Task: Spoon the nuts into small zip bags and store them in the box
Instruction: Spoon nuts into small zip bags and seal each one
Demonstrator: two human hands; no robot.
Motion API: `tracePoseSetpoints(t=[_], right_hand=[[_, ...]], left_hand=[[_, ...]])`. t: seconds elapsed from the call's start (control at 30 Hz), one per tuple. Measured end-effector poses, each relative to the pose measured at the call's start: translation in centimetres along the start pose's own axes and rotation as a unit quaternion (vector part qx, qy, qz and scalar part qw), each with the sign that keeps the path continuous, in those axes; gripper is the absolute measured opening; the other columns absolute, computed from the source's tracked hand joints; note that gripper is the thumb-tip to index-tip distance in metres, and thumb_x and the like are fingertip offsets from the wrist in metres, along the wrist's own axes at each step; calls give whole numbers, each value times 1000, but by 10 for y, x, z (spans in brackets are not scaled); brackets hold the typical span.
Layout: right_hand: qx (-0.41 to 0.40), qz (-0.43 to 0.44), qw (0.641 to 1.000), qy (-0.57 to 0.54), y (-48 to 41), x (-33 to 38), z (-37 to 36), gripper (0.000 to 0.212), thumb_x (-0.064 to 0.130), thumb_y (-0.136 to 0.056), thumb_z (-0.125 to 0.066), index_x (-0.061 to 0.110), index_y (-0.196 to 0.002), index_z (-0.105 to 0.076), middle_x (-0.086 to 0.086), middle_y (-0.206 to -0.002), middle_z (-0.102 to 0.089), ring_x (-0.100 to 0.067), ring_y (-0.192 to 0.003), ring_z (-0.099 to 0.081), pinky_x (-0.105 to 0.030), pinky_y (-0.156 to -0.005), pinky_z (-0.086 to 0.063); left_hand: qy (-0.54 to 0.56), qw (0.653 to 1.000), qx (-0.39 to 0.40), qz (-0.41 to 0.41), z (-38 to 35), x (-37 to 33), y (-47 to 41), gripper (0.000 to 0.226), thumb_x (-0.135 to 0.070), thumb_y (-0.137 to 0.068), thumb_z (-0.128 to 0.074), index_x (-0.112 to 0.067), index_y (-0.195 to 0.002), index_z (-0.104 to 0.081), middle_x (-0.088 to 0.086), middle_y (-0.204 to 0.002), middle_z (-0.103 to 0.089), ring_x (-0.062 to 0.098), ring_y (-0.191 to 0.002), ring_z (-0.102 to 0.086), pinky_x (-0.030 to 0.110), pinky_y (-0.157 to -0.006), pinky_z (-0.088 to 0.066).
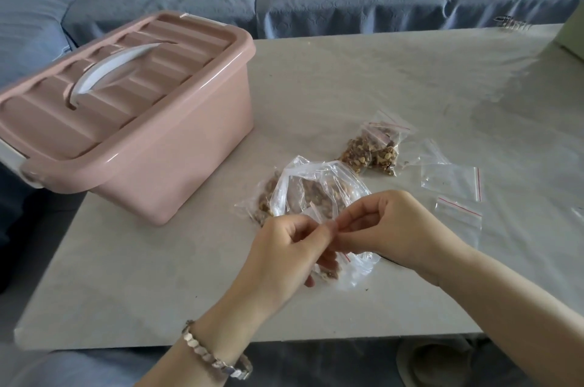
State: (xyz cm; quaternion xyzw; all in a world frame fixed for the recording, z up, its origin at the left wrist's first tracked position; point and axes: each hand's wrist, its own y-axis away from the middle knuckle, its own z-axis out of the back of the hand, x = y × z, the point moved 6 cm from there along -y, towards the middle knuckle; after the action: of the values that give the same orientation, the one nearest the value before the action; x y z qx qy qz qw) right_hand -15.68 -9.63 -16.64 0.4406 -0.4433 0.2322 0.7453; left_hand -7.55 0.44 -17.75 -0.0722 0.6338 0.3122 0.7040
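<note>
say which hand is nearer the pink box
Left. The left hand is just right of the pink box; the right hand lies farther right, pinching the same zip bag.

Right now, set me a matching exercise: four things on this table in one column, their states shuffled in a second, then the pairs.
Things
1. pink box
2. filled small bags
3. empty zip bags
4. held small bag

States
a. pinched by left hand and right hand
b. lid on
c. flat, nothing inside
d. hold nuts, lie untouched

Pairs: 1-b, 2-d, 3-c, 4-a
</note>
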Motion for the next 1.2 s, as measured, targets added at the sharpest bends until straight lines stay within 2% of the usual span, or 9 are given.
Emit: tracePoseSetpoints(t=[0.23,0.37,0.6,0.8,1.0,1.2], right_hand=[[33,31,999,2,4,1,-2,12,12,-64,-81,19,-70,-73,1,-64,-71,-7,-61,-66,-12,-57,-47],[44,43,998,0,5,1,-4,14,13,-64,-81,18,-75,-75,-4,-73,-74,-20,-75,-71,-22,-73,-56],[52,48,997,-29,8,3,0,10,13,-68,-77,22,-75,-76,4,-69,-73,-1,-63,-65,-8,-60,-46],[50,46,997,-22,9,1,4,12,16,-67,-77,27,-71,-76,5,-73,-74,-2,-69,-68,-9,-63,-48],[53,56,997,-11,11,3,4,11,16,-68,-76,25,-74,-76,5,-71,-74,-1,-67,-66,-8,-60,-47],[60,69,996,21,13,1,2,11,18,-72,-75,26,-79,-77,5,-76,-74,-10,-76,-69,-16,-72,-53]], left_hand=[[4,999,43,-3,-1,-4,0,26,-19,-91,-53,-7,-73,-69,8,-71,-72,22,-72,-70,21,-47,-45],[10,998,59,-9,-1,-4,0,27,-18,-92,-51,-7,-73,-67,8,-70,-72,21,-72,-70,21,-47,-45],[28,994,101,-18,-4,2,-3,27,-19,-95,-48,-4,-79,-65,11,-76,-71,27,-78,-69,22,-48,-44],[26,991,125,-41,-6,4,-3,27,-35,-84,-48,-13,-78,-63,4,-74,-71,19,-75,-68,23,-50,-45],[36,990,127,-43,-6,4,-2,24,-32,-84,-49,-13,-77,-63,5,-73,-69,21,-75,-67,23,-47,-44],[13,993,109,-38,-5,5,-1,25,-20,-94,-49,-4,-82,-65,8,-76,-71,25,-77,-67,24,-47,-45]])
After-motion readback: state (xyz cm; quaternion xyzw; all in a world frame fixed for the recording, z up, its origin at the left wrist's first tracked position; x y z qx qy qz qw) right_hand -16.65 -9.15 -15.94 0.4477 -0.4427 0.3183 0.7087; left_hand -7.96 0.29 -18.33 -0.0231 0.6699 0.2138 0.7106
